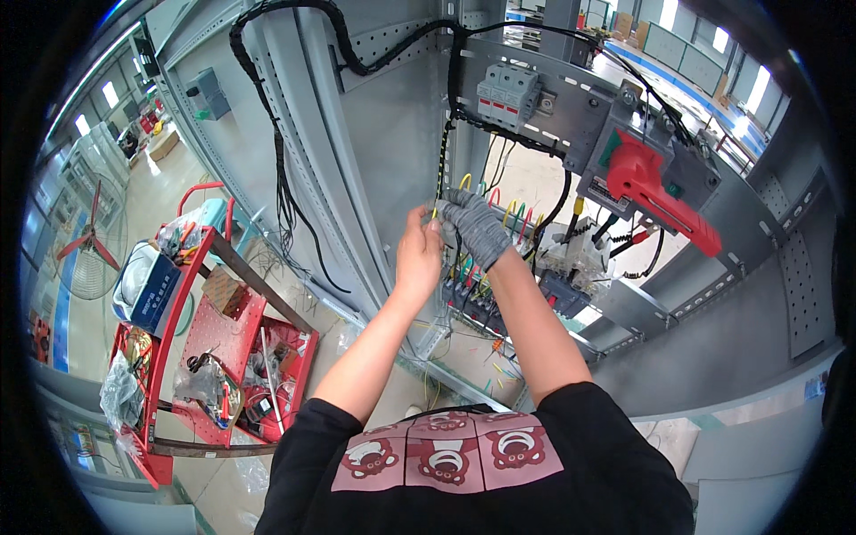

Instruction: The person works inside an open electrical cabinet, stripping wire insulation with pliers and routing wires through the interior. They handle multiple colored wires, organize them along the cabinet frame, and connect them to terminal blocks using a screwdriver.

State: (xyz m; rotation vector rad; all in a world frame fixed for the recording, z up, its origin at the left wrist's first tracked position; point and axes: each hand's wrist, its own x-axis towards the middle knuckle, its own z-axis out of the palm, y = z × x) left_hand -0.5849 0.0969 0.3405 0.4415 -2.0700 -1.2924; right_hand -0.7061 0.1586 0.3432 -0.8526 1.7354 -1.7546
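Note:
Both my hands meet at the middle of a grey metal cabinet (385, 116), on a wire bundle (443, 160) that runs down from above, dark with yellow showing. My bare left hand (419, 254) pinches its lower end between thumb and fingers, where a bit of yellow shows. Beside it, my right hand (477, 225), in a grey knit glove, has its fingers curled in on the same spot; its fingertips are partly hidden. Below and right of the glove, thin coloured wires (517, 214) lead to a row of terminals (477, 303).
A red-handled switch (655, 192) juts out at the right, near a grey fuse block (508, 94). Black sleeved cables (281, 152) hang along the left panel. At left stand a red tool cart (214, 357) with tools and boxes, and a fan (94, 241).

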